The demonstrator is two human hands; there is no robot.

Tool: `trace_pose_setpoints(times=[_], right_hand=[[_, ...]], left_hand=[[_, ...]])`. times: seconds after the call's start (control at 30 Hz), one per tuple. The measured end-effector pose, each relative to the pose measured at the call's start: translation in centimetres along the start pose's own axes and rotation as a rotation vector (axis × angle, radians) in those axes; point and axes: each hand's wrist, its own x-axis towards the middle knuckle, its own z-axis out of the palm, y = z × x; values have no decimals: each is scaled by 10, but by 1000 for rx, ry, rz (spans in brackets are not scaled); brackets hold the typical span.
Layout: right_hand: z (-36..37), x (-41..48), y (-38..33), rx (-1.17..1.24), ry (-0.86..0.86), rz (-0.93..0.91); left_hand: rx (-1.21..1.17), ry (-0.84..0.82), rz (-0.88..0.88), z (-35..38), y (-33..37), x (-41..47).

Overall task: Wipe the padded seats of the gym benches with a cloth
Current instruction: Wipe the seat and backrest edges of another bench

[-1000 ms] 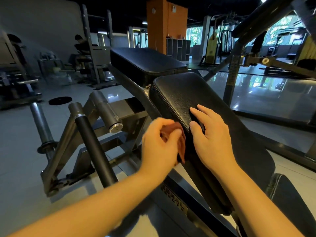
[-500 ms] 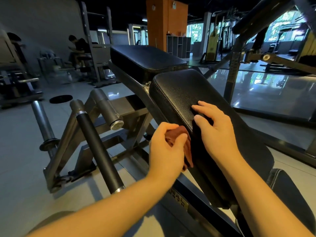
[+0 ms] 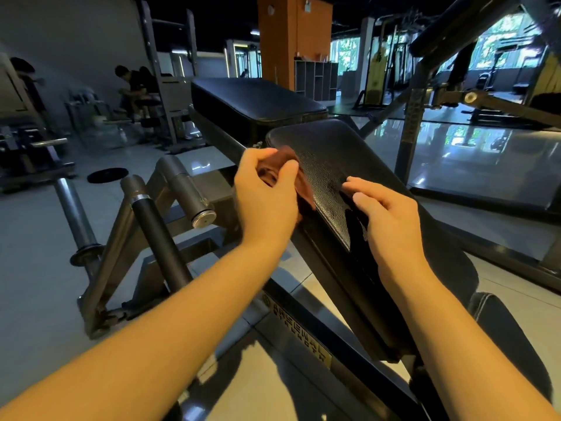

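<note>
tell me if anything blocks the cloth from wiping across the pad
Only the right hand: it rests on the pad just right of the cloth, which the left hand grips at the pad's left edge. The pad's upper end shows nothing on it.

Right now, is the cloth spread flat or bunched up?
Bunched up: the left hand grips the cloth as a wad at the left edge of the sloped pad, one corner hanging down.

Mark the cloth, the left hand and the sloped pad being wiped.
cloth [image 3: 304, 187], head view, on the flap hanging beside the hand.
left hand [image 3: 267, 205], head view, on the back of the hand.
sloped pad [image 3: 349, 150], head view, on its bare upper surface.
</note>
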Motion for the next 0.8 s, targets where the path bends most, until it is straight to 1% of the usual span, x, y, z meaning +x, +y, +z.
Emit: trace_pose_setpoints(times=[0.07, 0.13, 0.17, 0.2, 0.27, 0.3, 0.37, 0.47, 0.57, 0.63, 0.7, 0.73, 0.8], right_hand=[[-3, 1, -3, 125, 53, 60], [-4, -1, -6, 234, 62, 84], [-5, -2, -8, 284, 62, 94], [-6, -2, -9, 326, 62, 109], [-7, -3, -9, 398, 62, 132], [-8, -4, -9, 413, 62, 133], [-8, -4, -9, 401, 62, 137], [-7, -6, -10, 382, 67, 151], [-10, -8, -12, 407, 48, 168], [-11, -9, -15, 425, 46, 184], [-12, -12, -18, 458, 44, 209], [-13, -13, -20, 474, 40, 219], [-15, -16, -23, 459, 21, 228]], left_hand=[[-11, -118, -17, -3, 2, -37], [-31, -267, -93, -11, 5, -60], [-47, -292, -115, -16, 7, -61], [-69, -265, -120, -21, 9, -56], [-102, -117, -119, -29, 11, -29], [-88, -42, -115, -31, 11, -11], [-52, 44, -117, -30, 13, 20], [-24, 55, -166, -16, 10, 36], [33, 35, -114, -6, 9, 12], [59, -6, -81, -4, 7, -18], [78, -83, -47, -6, 6, -48], [108, -153, -24, -8, 6, -60], [213, -364, -1, -16, 6, -72]])
